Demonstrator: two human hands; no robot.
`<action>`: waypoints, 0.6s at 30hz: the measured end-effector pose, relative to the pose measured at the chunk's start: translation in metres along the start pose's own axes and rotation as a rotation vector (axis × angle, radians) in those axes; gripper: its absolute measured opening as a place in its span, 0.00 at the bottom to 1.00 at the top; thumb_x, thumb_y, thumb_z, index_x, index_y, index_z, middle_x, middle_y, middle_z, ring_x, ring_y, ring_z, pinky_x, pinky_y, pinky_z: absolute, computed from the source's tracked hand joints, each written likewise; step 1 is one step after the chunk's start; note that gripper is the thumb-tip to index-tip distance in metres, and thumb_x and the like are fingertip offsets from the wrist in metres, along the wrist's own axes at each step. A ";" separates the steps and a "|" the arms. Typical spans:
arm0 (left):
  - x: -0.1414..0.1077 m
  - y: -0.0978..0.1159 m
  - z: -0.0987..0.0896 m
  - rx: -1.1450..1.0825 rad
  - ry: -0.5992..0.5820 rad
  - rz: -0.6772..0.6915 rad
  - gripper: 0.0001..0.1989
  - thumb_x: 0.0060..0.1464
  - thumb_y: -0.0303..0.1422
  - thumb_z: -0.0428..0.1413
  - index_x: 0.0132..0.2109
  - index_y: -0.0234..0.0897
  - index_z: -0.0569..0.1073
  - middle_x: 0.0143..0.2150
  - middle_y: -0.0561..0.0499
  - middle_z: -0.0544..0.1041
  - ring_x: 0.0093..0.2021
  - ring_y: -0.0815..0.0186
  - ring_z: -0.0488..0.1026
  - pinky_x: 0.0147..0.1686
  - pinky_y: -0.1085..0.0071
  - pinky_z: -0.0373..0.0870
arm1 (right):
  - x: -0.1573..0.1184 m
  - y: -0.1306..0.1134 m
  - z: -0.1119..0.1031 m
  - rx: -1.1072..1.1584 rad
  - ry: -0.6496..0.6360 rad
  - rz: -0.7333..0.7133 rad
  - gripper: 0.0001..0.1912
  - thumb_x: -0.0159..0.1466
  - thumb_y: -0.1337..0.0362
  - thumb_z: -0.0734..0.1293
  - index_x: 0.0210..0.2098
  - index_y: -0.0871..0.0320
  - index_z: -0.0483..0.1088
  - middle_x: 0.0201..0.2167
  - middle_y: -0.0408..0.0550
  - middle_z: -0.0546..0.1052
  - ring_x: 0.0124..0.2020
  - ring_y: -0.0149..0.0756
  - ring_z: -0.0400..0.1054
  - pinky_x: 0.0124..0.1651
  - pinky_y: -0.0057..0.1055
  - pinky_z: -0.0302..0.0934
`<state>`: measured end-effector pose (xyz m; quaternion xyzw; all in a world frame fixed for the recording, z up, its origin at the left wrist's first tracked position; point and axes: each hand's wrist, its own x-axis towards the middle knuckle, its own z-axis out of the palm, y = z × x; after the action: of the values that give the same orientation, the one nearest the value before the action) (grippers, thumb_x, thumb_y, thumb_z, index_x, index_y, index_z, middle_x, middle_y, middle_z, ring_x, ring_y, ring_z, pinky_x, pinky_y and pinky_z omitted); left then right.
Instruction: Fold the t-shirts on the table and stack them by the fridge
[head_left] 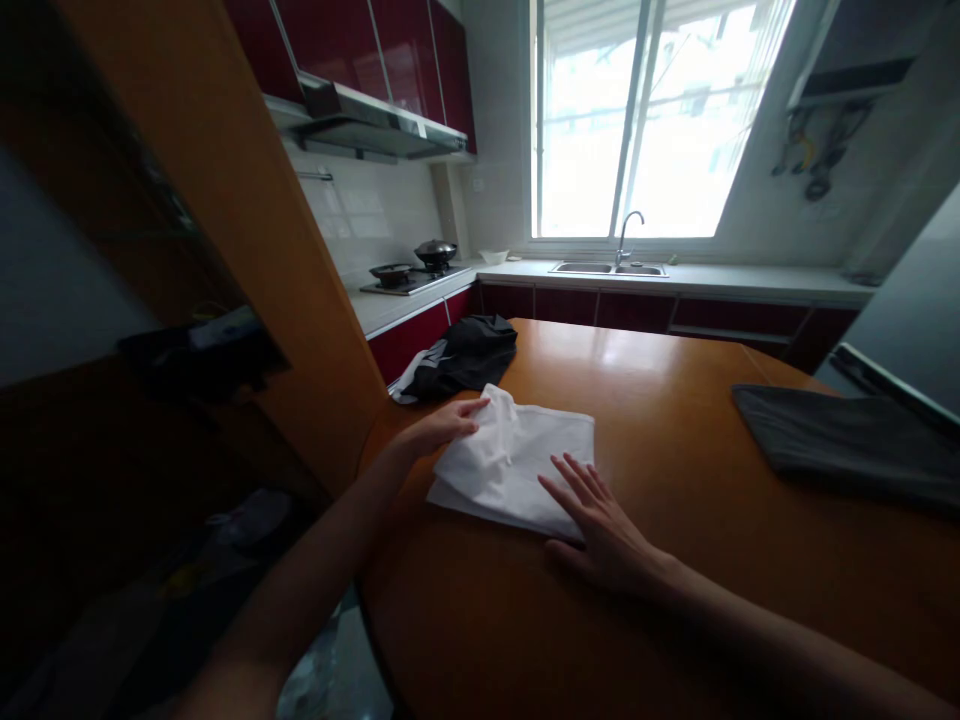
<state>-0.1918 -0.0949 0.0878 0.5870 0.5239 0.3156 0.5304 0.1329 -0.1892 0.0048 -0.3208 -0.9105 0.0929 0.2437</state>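
A white folded piece of cloth, which looks like a garment [517, 460], lies on the wooden table in front of me. Its upper left part is bunched and raised a little, with creases running across it. My left hand [442, 428] grips the cloth at that left edge, index finger and thumb close together on the fabric. At the lower right corner my right hand [596, 520] rests with fingers spread, fingertips on the cloth and thumb near the tabletop. Nothing is held in the right hand.
Behind the cloth, a crumpled black and white garment [465, 355] lies at the table's far left. A dark grey folded cloth [855, 440] is on the right side of the wooden table [637, 370]. A wooden frame [315, 250] stands close on the left.
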 end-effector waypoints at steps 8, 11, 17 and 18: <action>0.000 -0.041 -0.005 0.038 0.076 0.096 0.45 0.41 0.38 0.70 0.66 0.33 0.67 0.68 0.36 0.65 0.62 0.47 0.68 0.60 0.58 0.65 | -0.003 0.007 0.007 -0.006 -0.031 -0.042 0.30 0.67 0.63 0.64 0.69 0.50 0.60 0.73 0.53 0.53 0.73 0.51 0.43 0.71 0.60 0.40; 0.001 -0.045 -0.009 0.045 0.058 0.121 0.42 0.46 0.38 0.68 0.67 0.35 0.66 0.68 0.37 0.65 0.62 0.49 0.69 0.60 0.59 0.66 | -0.005 0.007 0.009 -0.005 -0.043 -0.047 0.27 0.70 0.65 0.62 0.68 0.48 0.62 0.72 0.51 0.55 0.73 0.49 0.44 0.71 0.60 0.40; -0.015 -0.039 -0.017 0.244 -0.007 0.173 0.41 0.49 0.42 0.67 0.68 0.38 0.65 0.70 0.40 0.62 0.68 0.50 0.62 0.64 0.59 0.61 | -0.006 0.008 0.010 -0.020 -0.047 -0.043 0.26 0.71 0.65 0.59 0.68 0.50 0.61 0.72 0.52 0.56 0.73 0.46 0.45 0.71 0.59 0.43; -0.019 -0.036 -0.018 0.283 -0.018 0.185 0.40 0.49 0.42 0.67 0.67 0.38 0.66 0.70 0.41 0.63 0.68 0.50 0.61 0.64 0.59 0.61 | -0.006 0.008 0.010 -0.017 -0.044 -0.043 0.26 0.71 0.65 0.59 0.68 0.50 0.61 0.72 0.52 0.56 0.73 0.46 0.45 0.71 0.59 0.43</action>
<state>-0.2229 -0.1117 0.0610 0.7044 0.5020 0.2808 0.4159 0.1358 -0.1871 -0.0087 -0.3008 -0.9231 0.0870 0.2230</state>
